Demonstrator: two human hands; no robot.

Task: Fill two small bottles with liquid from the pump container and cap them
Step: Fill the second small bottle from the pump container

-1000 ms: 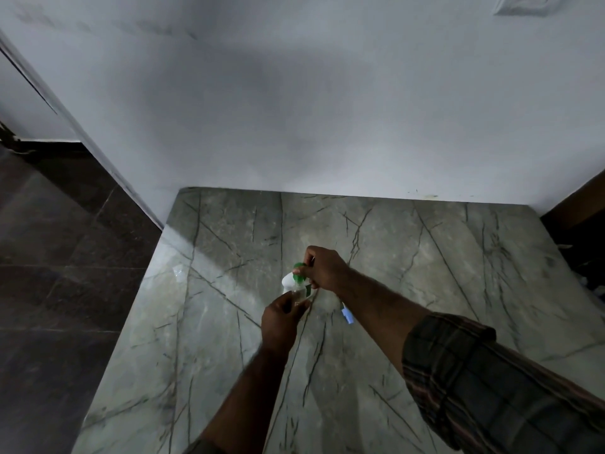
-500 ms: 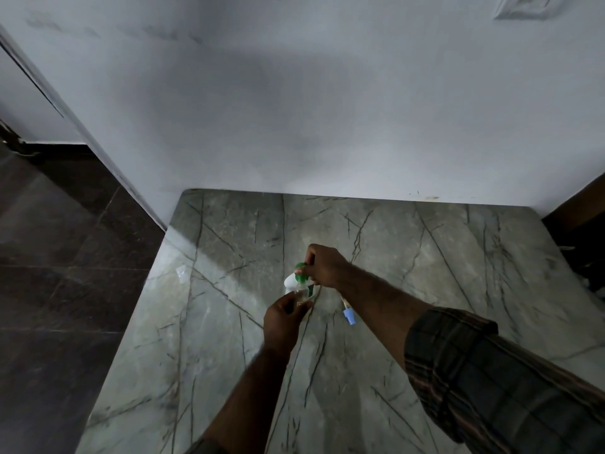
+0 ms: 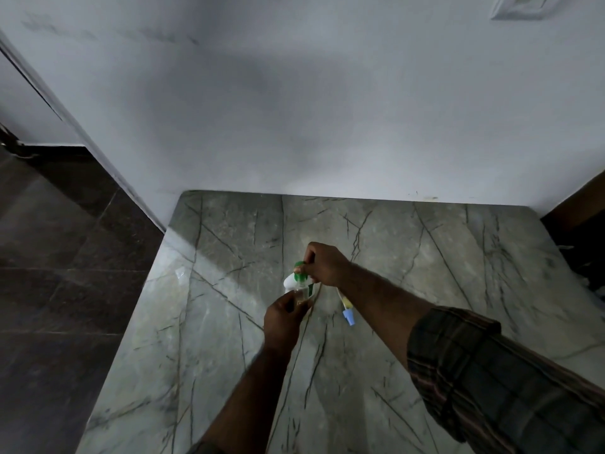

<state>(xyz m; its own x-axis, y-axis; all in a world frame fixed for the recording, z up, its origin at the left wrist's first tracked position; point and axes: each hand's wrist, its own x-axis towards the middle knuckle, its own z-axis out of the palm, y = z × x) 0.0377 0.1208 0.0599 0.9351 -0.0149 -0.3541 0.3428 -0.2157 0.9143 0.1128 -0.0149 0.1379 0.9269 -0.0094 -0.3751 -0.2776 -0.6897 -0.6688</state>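
Head view, right hand (image 3: 325, 264) atop pump container (image 3: 298, 279), left hand (image 3: 284, 317) below

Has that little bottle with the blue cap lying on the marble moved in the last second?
No. The blue-capped bottle lies at the same spot against the dark veins of the marble top, just right of the pump container; only the camera drifted.

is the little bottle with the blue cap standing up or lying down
Lying down: the blue-capped bottle rests on its side on the marble table, just beside the right forearm.
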